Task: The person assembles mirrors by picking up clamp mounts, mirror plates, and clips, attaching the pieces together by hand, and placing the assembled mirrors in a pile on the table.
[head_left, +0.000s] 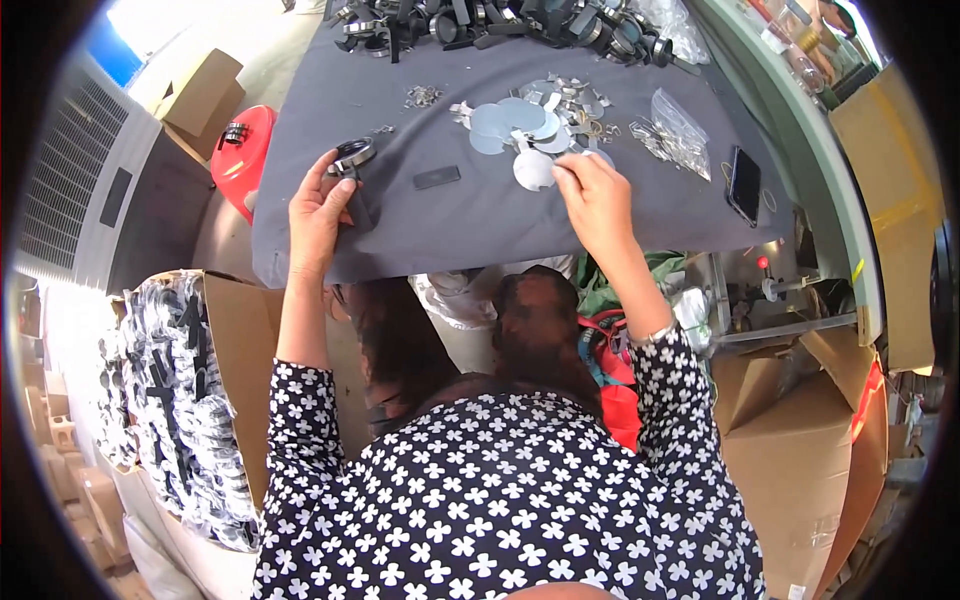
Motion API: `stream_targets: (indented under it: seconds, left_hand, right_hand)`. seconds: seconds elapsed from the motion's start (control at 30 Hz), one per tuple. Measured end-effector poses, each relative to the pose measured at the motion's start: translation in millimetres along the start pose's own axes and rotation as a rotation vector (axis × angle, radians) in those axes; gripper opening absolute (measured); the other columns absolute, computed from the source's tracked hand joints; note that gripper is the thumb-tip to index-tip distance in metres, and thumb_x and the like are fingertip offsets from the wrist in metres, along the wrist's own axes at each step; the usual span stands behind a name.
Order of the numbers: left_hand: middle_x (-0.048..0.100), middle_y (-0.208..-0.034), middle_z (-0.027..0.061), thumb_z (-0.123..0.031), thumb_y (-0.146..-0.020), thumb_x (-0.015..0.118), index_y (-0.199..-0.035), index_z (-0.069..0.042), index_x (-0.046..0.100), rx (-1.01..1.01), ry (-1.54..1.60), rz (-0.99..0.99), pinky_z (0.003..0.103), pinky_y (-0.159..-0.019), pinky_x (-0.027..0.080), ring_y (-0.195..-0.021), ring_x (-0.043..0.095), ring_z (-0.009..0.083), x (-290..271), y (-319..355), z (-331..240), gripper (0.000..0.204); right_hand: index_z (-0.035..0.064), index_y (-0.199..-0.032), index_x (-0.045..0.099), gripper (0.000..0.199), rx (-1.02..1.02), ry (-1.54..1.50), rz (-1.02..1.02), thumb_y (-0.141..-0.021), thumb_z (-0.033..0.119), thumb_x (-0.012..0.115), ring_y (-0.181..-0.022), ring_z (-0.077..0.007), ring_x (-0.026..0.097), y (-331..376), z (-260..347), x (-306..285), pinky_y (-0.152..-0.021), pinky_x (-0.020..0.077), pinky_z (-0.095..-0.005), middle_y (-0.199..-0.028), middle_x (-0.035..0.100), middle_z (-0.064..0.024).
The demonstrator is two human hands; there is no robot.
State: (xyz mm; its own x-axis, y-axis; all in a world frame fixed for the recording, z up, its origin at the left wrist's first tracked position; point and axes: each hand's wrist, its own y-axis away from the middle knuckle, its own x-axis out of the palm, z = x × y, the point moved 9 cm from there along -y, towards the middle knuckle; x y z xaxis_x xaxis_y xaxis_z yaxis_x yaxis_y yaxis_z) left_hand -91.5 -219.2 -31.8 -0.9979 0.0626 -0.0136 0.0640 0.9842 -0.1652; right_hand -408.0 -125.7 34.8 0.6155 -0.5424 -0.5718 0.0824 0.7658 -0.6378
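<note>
My left hand (322, 208) is closed on a black wristwatch (355, 153), its round metal-rimmed case up at the fingertips and its dark strap hanging below the thumb. At the edge of a loose pile of thin round discs (508, 120), my right hand (595, 195) pinches a pale round disc (534, 170) between thumb and fingers. The discs are grey to whitish and overlap one another. Between the two hands lies a small dark flat rectangular piece (437, 178) on the grey cloth.
Many black watches (470, 22) are heaped along the table's far edge. Small metal parts (424, 96), a clear bag of metal pins (675, 135) and a phone (745, 185) lie about. A red stool (243, 160) stands left; cartons of wrapped watches (180, 390) sit lower left.
</note>
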Motion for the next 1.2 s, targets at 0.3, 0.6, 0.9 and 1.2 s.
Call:
stream_targets:
  seconds: [0.3,0.6,0.9,1.2]
  left_hand:
    - [0.060,-0.096,0.0048,-0.011,-0.076,0.064,-0.114,-0.002,0.055,0.388,-0.300,-0.113,0.028,-0.072,0.047,-0.080,0.056,0.0115,0,21,-22,0.040]
    - [0.057,-0.085,0.0014,-0.004,-0.081,0.060,-0.125,0.001,0.044,0.185,0.115,-0.021,0.024,-0.071,0.044,-0.077,0.050,0.0069,-10,18,-3,0.047]
    - [0.058,-0.089,0.0032,-0.006,-0.078,0.062,-0.127,0.002,0.041,0.094,0.124,0.015,0.026,-0.072,0.044,-0.080,0.052,0.0099,2,11,5,0.054]
    - [0.058,-0.088,0.0017,-0.009,-0.082,0.061,-0.131,-0.002,0.041,0.086,0.098,-0.065,0.020,-0.053,0.043,-0.067,0.051,0.0056,-27,20,-5,0.053]
  right_hand:
    - [-0.0018,-0.082,0.061,0.019,0.110,0.567,0.347,-0.073,0.015,0.059,-0.073,-0.0394,0.058,-30,-38,83,-0.063,0.0450,-0.0472,-0.076,0.060,-0.0222]
    - [-0.0003,-0.079,0.053,0.009,-0.138,0.167,0.455,-0.072,0.002,0.060,-0.057,-0.0182,0.055,-67,-25,76,-0.054,0.0446,-0.0334,-0.064,0.052,-0.0068]
    - [0.0034,-0.088,0.052,0.012,0.619,-0.720,0.439,-0.077,-0.001,0.055,-0.052,-0.0084,0.052,-60,-54,66,-0.045,0.0460,-0.0197,-0.073,0.053,-0.0021]
    - [0.0047,-0.082,0.053,0.025,-0.530,0.070,0.428,-0.068,0.012,0.072,-0.066,-0.0287,0.054,-21,120,106,-0.058,0.0449,-0.0340,-0.075,0.052,-0.0112]
